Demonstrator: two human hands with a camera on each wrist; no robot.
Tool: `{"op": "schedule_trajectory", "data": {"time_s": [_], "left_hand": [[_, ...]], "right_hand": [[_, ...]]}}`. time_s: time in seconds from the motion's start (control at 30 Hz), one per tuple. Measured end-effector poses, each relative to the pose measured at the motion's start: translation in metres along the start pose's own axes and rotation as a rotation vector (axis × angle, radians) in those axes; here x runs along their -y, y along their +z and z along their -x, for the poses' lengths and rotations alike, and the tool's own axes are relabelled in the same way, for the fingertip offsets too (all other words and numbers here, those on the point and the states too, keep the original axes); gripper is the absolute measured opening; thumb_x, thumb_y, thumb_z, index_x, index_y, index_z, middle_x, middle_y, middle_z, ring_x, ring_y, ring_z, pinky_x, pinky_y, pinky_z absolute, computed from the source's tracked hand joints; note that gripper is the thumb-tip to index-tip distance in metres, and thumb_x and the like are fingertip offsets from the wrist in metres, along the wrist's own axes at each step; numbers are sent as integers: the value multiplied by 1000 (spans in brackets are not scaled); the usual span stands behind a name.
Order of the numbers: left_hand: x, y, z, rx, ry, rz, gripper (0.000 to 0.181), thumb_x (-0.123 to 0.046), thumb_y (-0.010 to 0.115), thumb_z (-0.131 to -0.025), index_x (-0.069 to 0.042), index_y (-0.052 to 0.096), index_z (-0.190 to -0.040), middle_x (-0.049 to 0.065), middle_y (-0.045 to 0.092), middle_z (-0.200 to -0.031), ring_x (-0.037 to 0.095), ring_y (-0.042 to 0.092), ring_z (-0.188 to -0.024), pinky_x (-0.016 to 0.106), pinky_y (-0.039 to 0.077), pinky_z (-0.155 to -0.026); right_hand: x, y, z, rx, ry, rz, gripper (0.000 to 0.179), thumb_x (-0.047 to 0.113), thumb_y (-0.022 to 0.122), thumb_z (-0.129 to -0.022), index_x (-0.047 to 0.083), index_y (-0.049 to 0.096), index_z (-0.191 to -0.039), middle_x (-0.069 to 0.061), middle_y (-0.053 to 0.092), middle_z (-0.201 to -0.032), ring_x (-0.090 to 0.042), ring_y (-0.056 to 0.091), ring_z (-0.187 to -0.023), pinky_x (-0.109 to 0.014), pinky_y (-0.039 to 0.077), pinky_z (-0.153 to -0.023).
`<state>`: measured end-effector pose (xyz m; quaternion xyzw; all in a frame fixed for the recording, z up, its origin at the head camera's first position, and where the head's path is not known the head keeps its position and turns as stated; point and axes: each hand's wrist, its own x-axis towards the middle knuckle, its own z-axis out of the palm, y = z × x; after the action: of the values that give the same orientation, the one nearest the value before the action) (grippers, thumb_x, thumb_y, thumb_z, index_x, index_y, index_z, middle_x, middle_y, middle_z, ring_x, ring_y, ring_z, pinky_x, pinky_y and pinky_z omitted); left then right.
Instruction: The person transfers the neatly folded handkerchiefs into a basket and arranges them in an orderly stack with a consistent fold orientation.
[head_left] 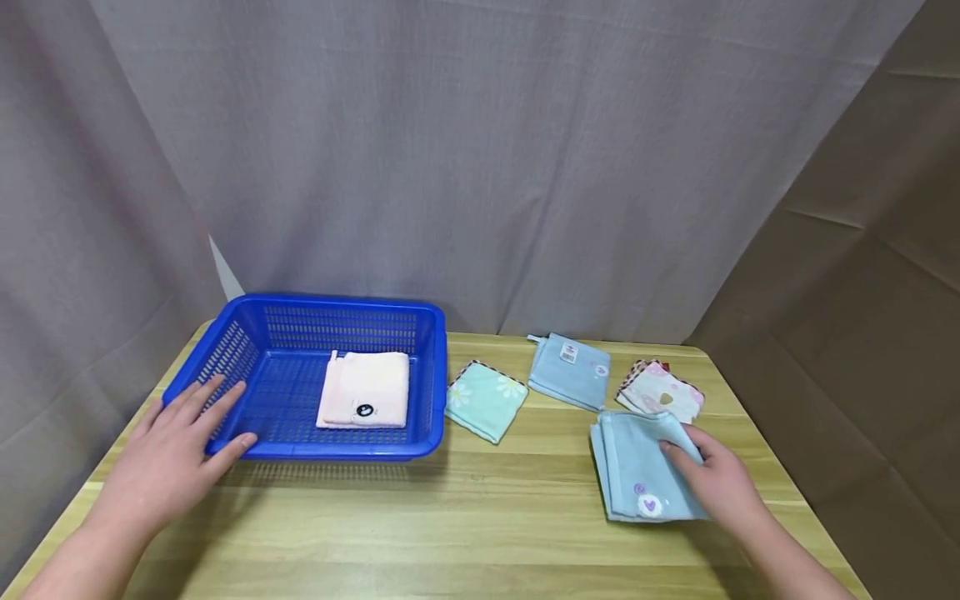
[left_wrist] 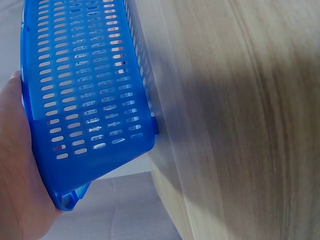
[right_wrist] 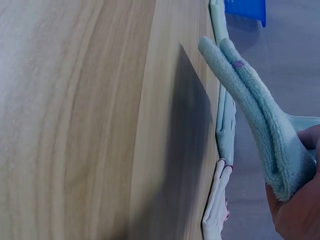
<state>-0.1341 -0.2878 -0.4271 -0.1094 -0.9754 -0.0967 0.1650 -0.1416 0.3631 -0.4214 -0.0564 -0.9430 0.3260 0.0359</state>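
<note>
1. Head view: the left hand (head_left: 168, 462), its fingers spread and grasping nothing, rests at the near left corner of the blue basket (head_left: 337, 451), which stands on the left part of the table (head_left: 450, 533).
2. Head view: inside the basket, toward its right side, lies a folded pale pink towel (head_left: 360, 379) with a dark round emblem.
3. Head view: at the right, the right hand (head_left: 720, 479) pinches a heart-marked blue towel (head_left: 637, 467), folded, thumb on top.
4. Head view: farther off, from left to right, lie a mint towel (head_left: 487, 402) with daisies just right of the basket, a labelled blue towel (head_left: 570, 379), and a white patterned towel (head_left: 660, 396) near the held one.
5. Head view: a grey curtain (head_left: 450, 167) hangs along the far side; a brown covering (head_left: 862, 333) stands to the right.
6. Left wrist view: the left hand lies against the basket's rim, above its slotted wall.
7. Right wrist view: the right hand grips the heart-marked blue towel at one end, clear of the table, which carries a dark shadow.
</note>
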Motion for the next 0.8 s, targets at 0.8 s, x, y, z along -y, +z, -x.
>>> {"op": "schedule_trajectory", "data": {"time_s": [0.8], "left_hand": [[2, 2, 1, -30, 16, 6, 70, -52, 58, -96, -16, 38, -153, 22, 37, -153, 48, 29, -141, 57, -5, -119]], "right_hand": [[18, 13, -4, 24, -1, -111, 50, 33, 61, -100, 4, 54, -140, -20, 64, -114, -15, 60, -78, -30, 53, -60]]}}
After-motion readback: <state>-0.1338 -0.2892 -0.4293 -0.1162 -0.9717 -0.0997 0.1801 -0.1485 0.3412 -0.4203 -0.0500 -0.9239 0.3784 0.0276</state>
